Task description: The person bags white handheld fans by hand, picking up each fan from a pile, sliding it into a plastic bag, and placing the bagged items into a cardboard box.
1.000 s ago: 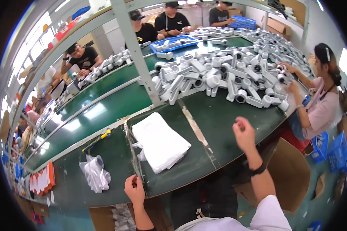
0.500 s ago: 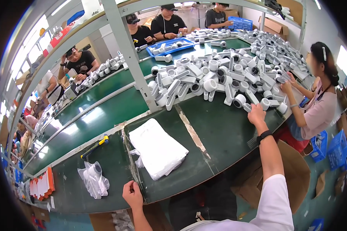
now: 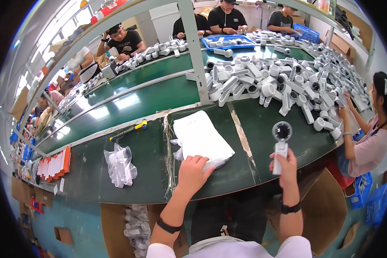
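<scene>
My right hand is closed around the handle of a small white handheld fan, its round dark-centred head pointing up above the near edge of the bench. A stack of white plastic bags lies flat in front of me. On its near left corner rests my left hand, thumb stretched out to the right and fingers lying on the plastic; it holds nothing that I can make out. A large heap of similar white and grey fans covers the far right of the green bench.
Left of the stack are a crumpled clear plastic bag, a yellow and black hammer-like tool and orange-and-white boxes. A metal post rises behind. A co-worker sits at the right; an open carton stands below the bench.
My right hand has lifted a fan off the heap's near edge and brought it closer. My left hand has moved from the bench edge onto the bag stack. The view has shifted left.
</scene>
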A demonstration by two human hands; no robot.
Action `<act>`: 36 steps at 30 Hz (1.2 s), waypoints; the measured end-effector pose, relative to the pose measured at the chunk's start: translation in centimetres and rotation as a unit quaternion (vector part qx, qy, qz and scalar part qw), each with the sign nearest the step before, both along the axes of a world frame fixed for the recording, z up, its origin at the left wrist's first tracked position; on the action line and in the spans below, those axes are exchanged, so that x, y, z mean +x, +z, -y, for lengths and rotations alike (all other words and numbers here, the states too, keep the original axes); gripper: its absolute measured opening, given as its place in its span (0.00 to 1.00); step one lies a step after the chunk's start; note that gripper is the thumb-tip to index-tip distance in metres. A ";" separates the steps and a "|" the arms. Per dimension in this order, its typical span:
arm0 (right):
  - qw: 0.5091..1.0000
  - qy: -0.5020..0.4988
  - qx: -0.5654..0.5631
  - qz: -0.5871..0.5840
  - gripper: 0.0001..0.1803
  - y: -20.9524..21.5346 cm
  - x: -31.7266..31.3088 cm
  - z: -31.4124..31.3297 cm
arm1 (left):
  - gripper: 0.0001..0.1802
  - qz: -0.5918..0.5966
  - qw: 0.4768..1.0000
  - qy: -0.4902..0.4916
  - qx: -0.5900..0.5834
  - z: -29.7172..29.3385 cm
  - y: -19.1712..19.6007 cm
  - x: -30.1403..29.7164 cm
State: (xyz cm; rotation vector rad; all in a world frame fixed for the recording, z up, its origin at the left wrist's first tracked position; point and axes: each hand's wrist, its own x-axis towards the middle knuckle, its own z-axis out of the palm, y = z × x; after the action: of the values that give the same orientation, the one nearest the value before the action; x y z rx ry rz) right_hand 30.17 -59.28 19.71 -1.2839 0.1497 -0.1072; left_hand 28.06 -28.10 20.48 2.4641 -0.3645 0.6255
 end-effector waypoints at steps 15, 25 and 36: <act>0.989 0.136 0.025 -0.053 0.11 -1.4 -3.8 -7.5 | 0.07 -0.050 0.989 0.034 0.133 -0.5 -1.8 1.6; 0.985 0.153 0.021 -0.072 0.11 -2.0 -4.2 -7.5 | 0.07 -0.094 0.994 0.023 0.040 -1.1 -1.1 2.4; 0.984 0.157 0.029 -0.082 0.11 -1.4 -4.5 -8.0 | 0.07 -0.053 0.998 0.024 -0.023 -0.6 -0.2 2.5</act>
State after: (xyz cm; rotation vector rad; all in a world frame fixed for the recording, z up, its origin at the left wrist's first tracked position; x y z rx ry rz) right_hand 25.70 -51.29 18.35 -1.2418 0.0885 0.2721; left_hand 30.60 -27.53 20.25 2.4558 -0.2472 0.5138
